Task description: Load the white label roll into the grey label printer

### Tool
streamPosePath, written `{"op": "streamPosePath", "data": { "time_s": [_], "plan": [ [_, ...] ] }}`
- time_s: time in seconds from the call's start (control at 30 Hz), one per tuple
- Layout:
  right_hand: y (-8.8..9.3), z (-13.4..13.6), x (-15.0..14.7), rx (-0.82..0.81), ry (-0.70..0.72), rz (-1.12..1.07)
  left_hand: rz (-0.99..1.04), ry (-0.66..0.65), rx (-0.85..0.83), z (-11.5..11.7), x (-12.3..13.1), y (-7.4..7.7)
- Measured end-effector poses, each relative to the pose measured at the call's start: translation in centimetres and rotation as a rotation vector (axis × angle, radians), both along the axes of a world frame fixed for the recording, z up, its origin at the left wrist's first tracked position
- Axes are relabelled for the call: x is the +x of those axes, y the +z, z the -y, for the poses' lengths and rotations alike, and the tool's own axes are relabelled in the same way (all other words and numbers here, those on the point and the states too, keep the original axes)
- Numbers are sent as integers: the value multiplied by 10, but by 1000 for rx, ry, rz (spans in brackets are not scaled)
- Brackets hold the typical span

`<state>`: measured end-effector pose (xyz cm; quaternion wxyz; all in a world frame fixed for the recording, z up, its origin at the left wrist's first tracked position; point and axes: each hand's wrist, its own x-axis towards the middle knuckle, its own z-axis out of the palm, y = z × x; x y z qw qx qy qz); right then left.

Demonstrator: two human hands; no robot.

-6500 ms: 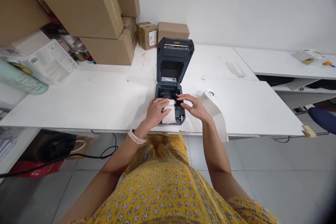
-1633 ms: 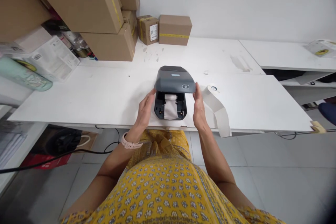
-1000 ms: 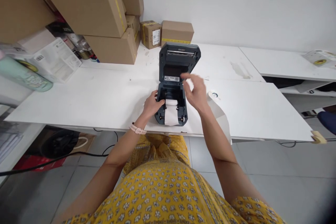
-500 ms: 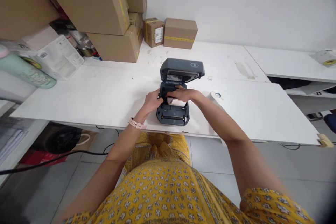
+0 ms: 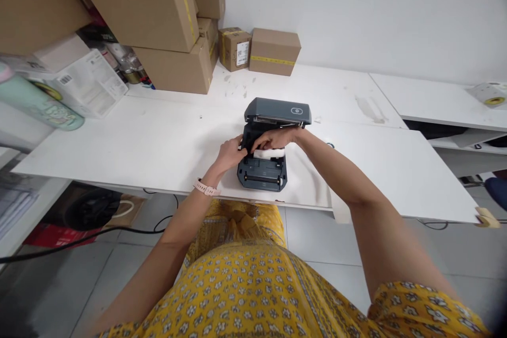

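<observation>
A dark grey label printer (image 5: 261, 182) stands near the table's front edge, its lid (image 5: 277, 110) raised and tilted over the body. Inside lies a white paper roll (image 5: 269, 153). My left hand (image 5: 232, 153) is closed on the left side wall of the printer, thumb over the rim. Reaching in under the lid, my right hand (image 5: 274, 139) has its fingers curled just above the roll, fingertips by the roll's left end. What those fingertips pinch, if anything, is hidden.
Cardboard boxes (image 5: 170, 71) are stacked at the back left, with two smaller boxes (image 5: 275, 52) by the wall. A green bottle (image 5: 51, 108) is at the far left. Behind my right forearm, a paper strip (image 5: 339, 208) hangs over the table edge (image 5: 301, 204).
The printer's lid has tipped lower and forward over my right hand. My right hand's fingers have gone from stretched flat to curled. My left hand stays on the printer's side.
</observation>
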<state>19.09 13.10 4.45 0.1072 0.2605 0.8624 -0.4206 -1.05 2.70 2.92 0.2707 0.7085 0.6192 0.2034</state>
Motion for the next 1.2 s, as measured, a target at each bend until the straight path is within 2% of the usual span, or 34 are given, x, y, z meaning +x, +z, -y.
{"op": "streamPosePath", "data": {
  "time_s": [0.1,0.23,0.33,0.4,0.63,0.77,0.97,1.1,1.2],
  "plan": [
    [2,1,-4,-50,22,94,19,-12,11,1,-1,0],
    [1,4,-7,-9,51,148,37,0,-14,3,-1,3],
    [7,-2,-4,-102,57,113,58,11,-22,3,-1,4],
    [17,-8,2,-135,45,74,99,4,-17,3,-2,2],
    [69,-24,24,-43,-75,-22,160,23,-12,2,-2,-6],
    [86,-33,34,-65,-131,-111,162,24,-13,2,-1,-6],
    [96,-39,42,-22,-198,-264,142,45,-31,2,1,-4],
    [98,-39,39,-61,-139,-231,129,31,-25,2,1,-3],
    [97,-35,40,-86,-122,-306,123,16,-9,2,0,-2]
  ]
}}
